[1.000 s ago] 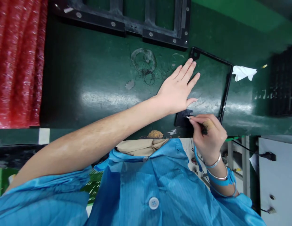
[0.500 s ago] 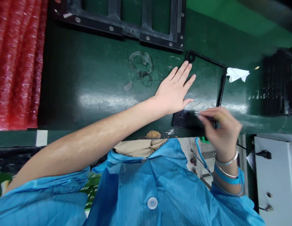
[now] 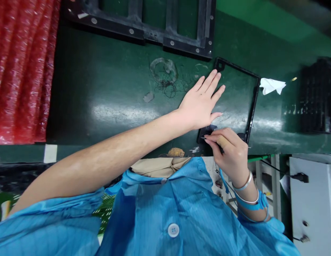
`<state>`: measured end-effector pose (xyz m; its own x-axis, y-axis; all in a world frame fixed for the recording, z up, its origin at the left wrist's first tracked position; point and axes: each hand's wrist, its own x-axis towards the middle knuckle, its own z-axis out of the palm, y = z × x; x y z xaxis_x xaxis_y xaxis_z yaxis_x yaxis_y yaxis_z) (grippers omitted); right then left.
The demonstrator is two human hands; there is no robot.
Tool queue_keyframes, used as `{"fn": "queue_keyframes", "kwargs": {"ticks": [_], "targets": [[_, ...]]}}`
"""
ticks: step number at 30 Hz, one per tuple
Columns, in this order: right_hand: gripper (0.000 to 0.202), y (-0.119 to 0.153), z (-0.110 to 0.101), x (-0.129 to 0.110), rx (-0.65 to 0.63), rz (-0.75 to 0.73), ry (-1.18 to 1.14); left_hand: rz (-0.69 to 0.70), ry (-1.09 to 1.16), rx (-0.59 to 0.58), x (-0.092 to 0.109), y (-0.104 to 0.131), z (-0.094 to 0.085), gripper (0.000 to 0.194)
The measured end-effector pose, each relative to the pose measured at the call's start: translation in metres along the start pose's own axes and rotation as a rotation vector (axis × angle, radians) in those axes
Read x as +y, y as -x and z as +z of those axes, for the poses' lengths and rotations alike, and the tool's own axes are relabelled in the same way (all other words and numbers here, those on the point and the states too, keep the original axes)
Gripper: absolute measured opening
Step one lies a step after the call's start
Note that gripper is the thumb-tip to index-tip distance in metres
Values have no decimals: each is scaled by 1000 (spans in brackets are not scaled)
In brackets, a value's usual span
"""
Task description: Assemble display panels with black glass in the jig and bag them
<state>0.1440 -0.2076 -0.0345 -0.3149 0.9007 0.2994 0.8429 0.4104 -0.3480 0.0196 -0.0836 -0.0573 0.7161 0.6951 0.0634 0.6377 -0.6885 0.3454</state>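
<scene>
A thin black rectangular frame (image 3: 251,117) lies flat on the green table, its left side mostly covered by my hands. My left hand (image 3: 200,103) rests palm down with fingers spread over that left side, fingertips near the upper left corner. In a pinch, my right hand (image 3: 229,147) holds thin metal tweezers (image 3: 203,137), mostly hidden by the fingers. Their tip points left at the frame's near left corner, close to the surface; I cannot tell whether it touches.
A large black slotted fixture (image 3: 155,33) lies at the back. Red bubble wrap (image 3: 24,71) hangs at the left. A crumpled white tissue (image 3: 272,86) lies right of the frame, with a dark rack (image 3: 317,96) beyond. Tangled black threads (image 3: 169,89) lie left of my hand.
My right hand has moved left and down with the tweezers, to the near left corner of the frame. My left hand stays in place on the frame; the view has shifted slightly.
</scene>
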Motion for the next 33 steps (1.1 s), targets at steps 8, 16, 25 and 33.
{"fn": "queue_keyframes", "kwargs": {"ticks": [8,16,25,33], "targets": [[12,2,0,3,-5,-3,-47,-2,5,-17,1,0,-2,73],[15,4,8,-2,75,-37,82,8,24,15,-1,0,3,81],[15,5,18,-4,217,81,63,-34,19,-56,4,0,-10,74],[7,5,-19,33,551,318,120,41,136,167,-7,0,12,69]]}}
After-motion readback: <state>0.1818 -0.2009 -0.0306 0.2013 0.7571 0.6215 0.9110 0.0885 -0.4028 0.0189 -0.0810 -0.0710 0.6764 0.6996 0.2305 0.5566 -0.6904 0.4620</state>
